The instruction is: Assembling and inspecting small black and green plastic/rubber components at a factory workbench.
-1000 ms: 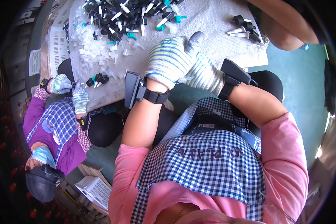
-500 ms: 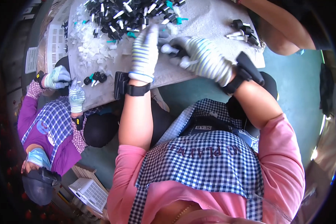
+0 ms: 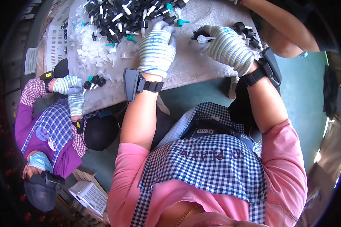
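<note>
Both my hands wear white striped gloves above the table. My right hand [image 3: 229, 49] is closed around black and white pump heads [image 3: 203, 38], which stick out at its fingertips; how many it holds is hidden. Beside it at the right lies a small group of black pump heads with white stems [image 3: 247, 32]. My left hand [image 3: 156, 51] has its fingers curled in at the near edge of a big heap of black pump heads [image 3: 110, 20]; whatever is in its fingers is hidden. Teal pump heads [image 3: 182, 22] lie among and beside the heap.
Many clear plastic pieces [image 3: 89, 47] spread over the left of the cloth-covered table [image 3: 193, 72]. At the left a co-worker's gloved hands [image 3: 74, 90] work near a few pump heads [image 3: 96, 81]. Another person's arm [image 3: 280, 22] reaches in at the top right.
My hands have moved apart: the right went right with its pump heads, toward the small group, and the left shifted slightly right. The co-worker's hands moved slightly.
</note>
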`<state>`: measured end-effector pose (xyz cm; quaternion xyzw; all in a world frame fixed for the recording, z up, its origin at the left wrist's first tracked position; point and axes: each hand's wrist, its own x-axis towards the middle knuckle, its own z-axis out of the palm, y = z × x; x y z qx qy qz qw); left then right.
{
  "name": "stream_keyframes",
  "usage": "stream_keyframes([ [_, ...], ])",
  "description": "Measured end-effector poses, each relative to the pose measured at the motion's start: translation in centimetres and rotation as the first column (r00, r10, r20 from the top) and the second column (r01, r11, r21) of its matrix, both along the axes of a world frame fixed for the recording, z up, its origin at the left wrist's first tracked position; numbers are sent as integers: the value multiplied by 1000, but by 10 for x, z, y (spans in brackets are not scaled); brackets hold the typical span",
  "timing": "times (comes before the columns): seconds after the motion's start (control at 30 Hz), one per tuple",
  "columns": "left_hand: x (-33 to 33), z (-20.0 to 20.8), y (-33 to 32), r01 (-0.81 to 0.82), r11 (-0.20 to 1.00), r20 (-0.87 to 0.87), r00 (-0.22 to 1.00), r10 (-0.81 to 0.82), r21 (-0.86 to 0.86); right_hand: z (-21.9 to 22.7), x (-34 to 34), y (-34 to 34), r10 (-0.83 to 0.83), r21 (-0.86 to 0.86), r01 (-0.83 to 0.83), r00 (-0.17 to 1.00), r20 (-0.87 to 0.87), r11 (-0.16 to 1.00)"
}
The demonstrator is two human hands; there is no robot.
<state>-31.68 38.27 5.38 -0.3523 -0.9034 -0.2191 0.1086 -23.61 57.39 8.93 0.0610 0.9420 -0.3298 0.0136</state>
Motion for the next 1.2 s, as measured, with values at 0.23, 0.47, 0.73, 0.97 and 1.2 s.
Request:
stream_keyframes([
  [0.23, -18, 4, -35, -156, 987, 92, 983, 158, -28, 14, 4, 2, 33, 242, -57, 994, 103, 969],
  [0.47, -14, 8, -55, -234, 972, 339, 916, 215, 18, 4, 2, 6, 28, 257, -19, 999, -32, 966],
  [0.73, -10, -1, -54, -221, 972, 185, 955, 233, -85, -6, -8, -19, 51, 151, 13, 909, -414, 989],
  [0.97, -8, 8, -51, -193, 975, 95, 974, 204, -111, -36, -41, -69, 217, 404, -6, 851, -478, 915],
  [1.2, 1, 26, -58, -169, 975, 130, 974, 187, -142, -29, -31, -63, 209, 232, -135, 918, -338, 963],
])
